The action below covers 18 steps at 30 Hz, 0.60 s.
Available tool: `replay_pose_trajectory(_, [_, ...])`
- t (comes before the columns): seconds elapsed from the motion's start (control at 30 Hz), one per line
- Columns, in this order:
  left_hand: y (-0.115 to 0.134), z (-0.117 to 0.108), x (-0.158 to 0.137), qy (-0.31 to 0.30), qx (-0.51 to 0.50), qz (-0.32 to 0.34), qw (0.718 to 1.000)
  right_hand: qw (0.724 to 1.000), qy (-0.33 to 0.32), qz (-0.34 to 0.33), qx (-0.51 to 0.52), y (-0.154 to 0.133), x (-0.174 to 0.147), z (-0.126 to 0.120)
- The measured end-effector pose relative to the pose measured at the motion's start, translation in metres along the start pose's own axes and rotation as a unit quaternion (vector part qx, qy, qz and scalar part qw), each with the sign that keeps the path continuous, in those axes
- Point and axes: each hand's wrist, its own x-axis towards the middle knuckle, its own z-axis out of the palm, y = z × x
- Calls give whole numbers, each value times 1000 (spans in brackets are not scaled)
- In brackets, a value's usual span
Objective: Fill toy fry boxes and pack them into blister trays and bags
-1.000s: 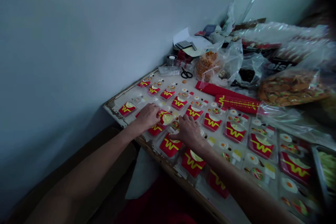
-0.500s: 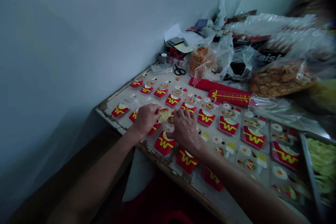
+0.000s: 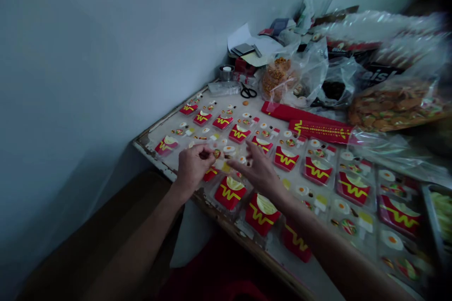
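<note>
My left hand (image 3: 194,165) is closed in a pinch over the near-left part of the table; whatever sits between its fingertips is too small and dim to name. To its right my right hand (image 3: 260,169) hangs with thumb and fingers apart, holding nothing. Between the hands lie small food-shaped pieces, among them a fried egg piece (image 3: 229,149). Rows of clear flat cases carry red fries boxes (image 3: 230,193) with a yellow W and pale fries pieces, plus egg, pizza-like and popsicle-shaped pieces. My left hand partly hides one red box.
Black scissors (image 3: 248,91) and a metal tape-like ring (image 3: 226,73) lie at the back. Plastic bags of small pieces (image 3: 278,77) crowd the back right, behind red printed strips (image 3: 319,130). A metal tray (image 3: 432,216) of pale pieces stands at right. A wall (image 3: 106,56) rises at left.
My right hand has lifted from the cases and its fingers have spread. My left hand stays pinched near the same place. The view has shifted slightly.
</note>
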Motion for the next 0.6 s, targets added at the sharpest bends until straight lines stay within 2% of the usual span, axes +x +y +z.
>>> replay_pose_trajectory(0.03, [-2,1,2,-3,-3,0,1000,992,-42,62,105,9,-1,-1])
replay_pose_trajectory(0.1, [-4,3,5,-7,-4,-1,1000,936,-128,147,293,23,-4,0])
replay_pose_trajectory(0.17, [-1,6,4,-3,1,1,1000,883,-147,180,407,28,-6,8])
replay_pose_trajectory(0.2, [3,8,1,-1,3,7,1000,871,-130,188,436,27,-6,13])
replay_pose_trajectory(0.33, [26,20,-23,-15,3,48,999,869,-86,175,454,14,-4,37])
replay_pose_trajectory(0.43, [32,19,-41,-44,-33,31,998,868,-118,161,454,5,0,41])
replay_pose_trajectory(0.53, [13,-8,-40,-76,-98,16,992,855,-160,148,472,5,9,33])
replay_pose_trajectory(0.6, [-11,-36,-26,-47,-48,51,996,843,-171,143,490,7,19,28])
